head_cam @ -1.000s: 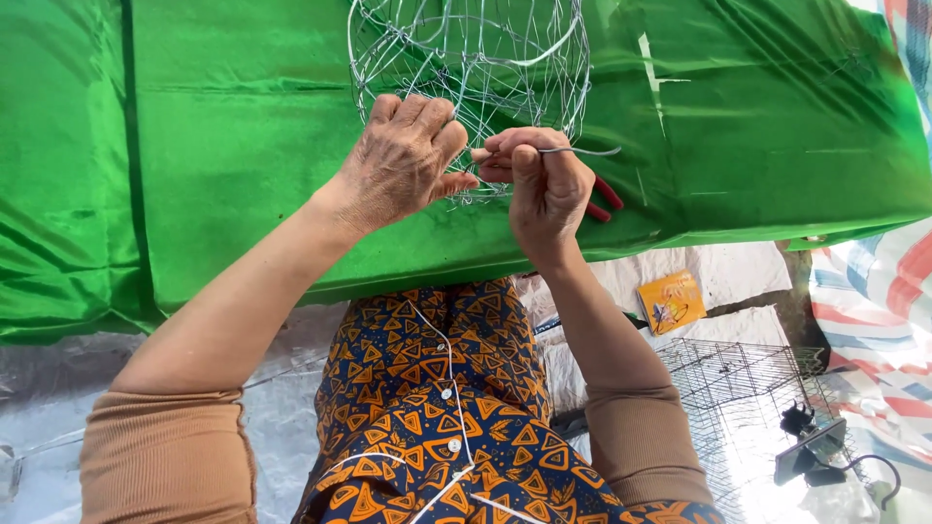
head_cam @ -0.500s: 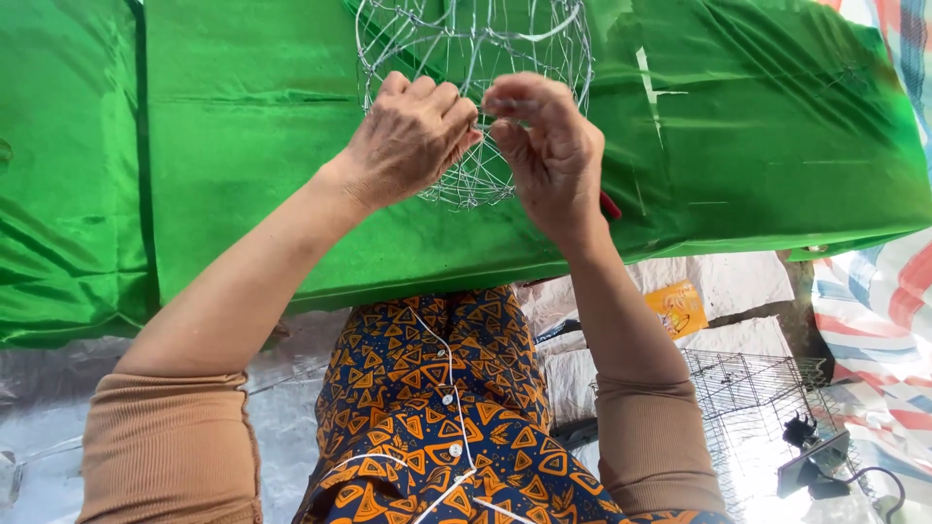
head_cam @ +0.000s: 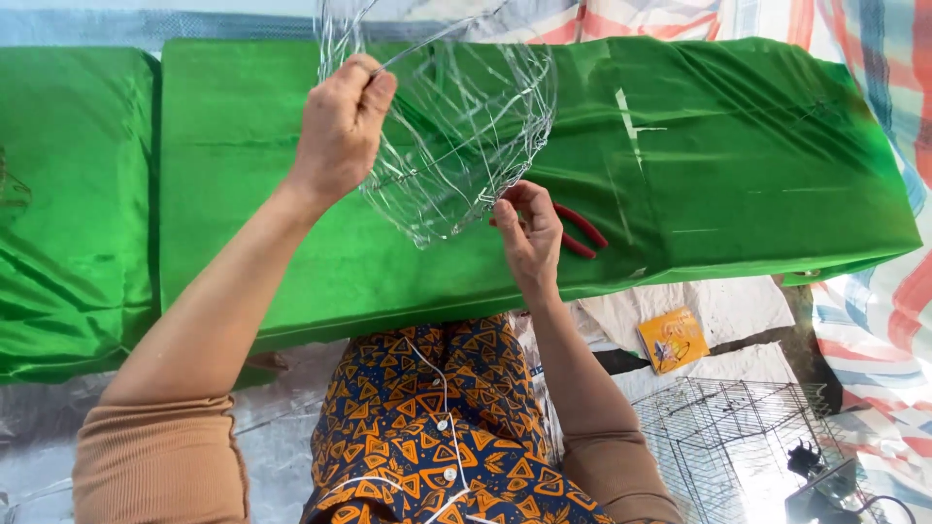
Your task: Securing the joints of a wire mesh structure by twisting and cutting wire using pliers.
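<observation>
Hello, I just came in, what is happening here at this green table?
A person is working on a rounded cage-like frame of thin silvery wire. The left hand grips its upper rim and holds it tilted above the shiny green cloth. The right hand touches the frame's lower edge. Red-handled pliers lie on the cloth beside that hand. A dark wire grid cage and a small orange packet lie lower right.
</observation>
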